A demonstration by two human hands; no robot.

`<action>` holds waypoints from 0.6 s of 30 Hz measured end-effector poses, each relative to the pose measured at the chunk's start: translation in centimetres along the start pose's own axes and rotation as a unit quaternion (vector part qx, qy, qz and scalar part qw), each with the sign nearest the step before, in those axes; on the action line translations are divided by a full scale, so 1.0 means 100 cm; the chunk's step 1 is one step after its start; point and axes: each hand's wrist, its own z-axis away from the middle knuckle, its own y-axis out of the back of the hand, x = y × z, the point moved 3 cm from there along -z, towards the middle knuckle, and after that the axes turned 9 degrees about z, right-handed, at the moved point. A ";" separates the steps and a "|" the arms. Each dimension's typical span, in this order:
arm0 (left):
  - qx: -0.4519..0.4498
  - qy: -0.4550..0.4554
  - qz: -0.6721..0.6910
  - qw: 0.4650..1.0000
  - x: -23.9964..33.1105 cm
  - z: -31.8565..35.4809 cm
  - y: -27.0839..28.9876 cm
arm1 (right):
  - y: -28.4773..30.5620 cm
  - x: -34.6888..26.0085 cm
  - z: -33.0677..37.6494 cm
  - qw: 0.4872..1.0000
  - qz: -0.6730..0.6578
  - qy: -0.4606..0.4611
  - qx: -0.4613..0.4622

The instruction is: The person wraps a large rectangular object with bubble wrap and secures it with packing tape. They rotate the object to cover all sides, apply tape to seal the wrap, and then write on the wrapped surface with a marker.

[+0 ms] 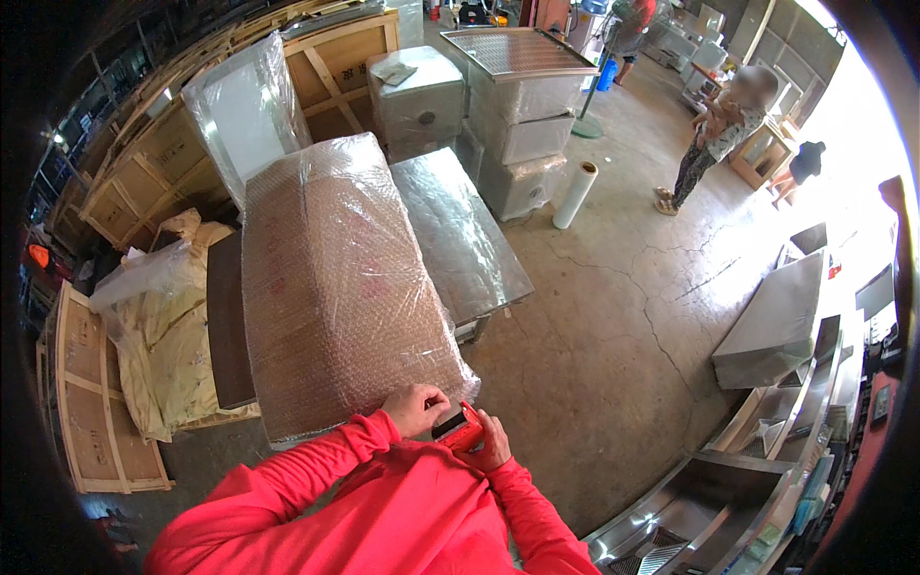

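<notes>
In front of my chest, my right hand (493, 444) is wrapped round a small red and black handheld tool (461, 430); its exact kind is hard to make out. My left hand (416, 409) is just left of the tool with its fingers curled together. Whatever those fingers may pinch is too small to tell. Both hands are by the near right corner of a large flat package (335, 278) wrapped in bubble wrap, with brown cardboard showing through. The package lies across a dark brown board and a shiny metal-topped table (455, 230).
Wooden crates (144, 172) and yellow sheeting (163, 355) stand on the left. Wrapped boxes (522, 134), an upright roll of film (575, 195) and a fan (637, 24) are farther off. A person (719, 134) stands back right. Steel sinks (709, 498) line the right.
</notes>
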 end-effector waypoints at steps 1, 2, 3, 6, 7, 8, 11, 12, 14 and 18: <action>0.006 -0.009 -0.007 1.000 -0.008 -0.002 -0.001 | -0.002 0.001 0.003 1.000 0.003 0.005 0.011; 0.002 -0.019 0.023 1.000 -0.014 -0.003 -0.001 | -0.003 0.003 0.005 1.000 0.008 0.010 0.013; -0.002 -0.029 0.054 0.998 -0.020 -0.003 -0.001 | -0.004 0.004 0.006 1.000 0.013 0.015 0.015; -0.022 -0.055 0.111 0.992 -0.016 -0.002 0.004 | -0.007 0.008 0.011 1.000 0.025 0.007 -0.008; -0.030 -0.063 0.124 0.990 -0.010 -0.001 0.006 | -0.008 0.010 0.012 0.999 0.029 0.001 -0.020; -0.031 -0.046 0.094 0.994 -0.002 0.000 0.007 | -0.008 0.010 0.014 0.999 0.031 -0.001 -0.017; -0.016 -0.019 0.038 0.999 0.008 0.001 0.006 | -0.011 0.011 0.016 0.999 0.029 -0.007 -0.014; -0.001 -0.025 0.041 0.999 -0.002 0.000 0.003 | -0.011 0.011 0.016 0.999 0.025 -0.011 -0.018; 0.006 -0.038 0.049 0.998 -0.007 0.000 0.001 | -0.011 0.010 0.016 1.000 0.022 -0.018 -0.011; -0.019 -0.170 -0.021 0.985 0.013 0.013 0.001 | -0.015 0.019 0.021 1.000 -0.001 -0.010 0.023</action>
